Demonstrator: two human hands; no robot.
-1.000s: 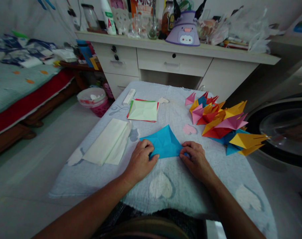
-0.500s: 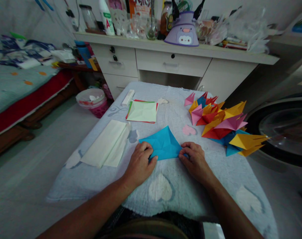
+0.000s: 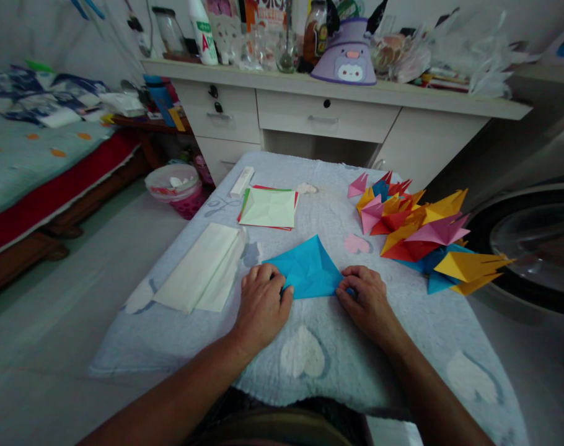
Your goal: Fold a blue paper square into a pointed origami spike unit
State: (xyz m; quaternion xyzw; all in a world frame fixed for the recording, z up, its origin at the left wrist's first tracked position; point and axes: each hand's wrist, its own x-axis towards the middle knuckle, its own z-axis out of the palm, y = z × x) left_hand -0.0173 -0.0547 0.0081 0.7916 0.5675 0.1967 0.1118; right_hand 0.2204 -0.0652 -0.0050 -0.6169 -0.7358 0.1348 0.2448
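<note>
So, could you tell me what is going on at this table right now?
A person is folding a blue paper on a towel-covered table. The left hand presses its left corner and the right hand its right corner. A pile of folded paper shapes sits to the right, a stack of sheets behind.
</note>
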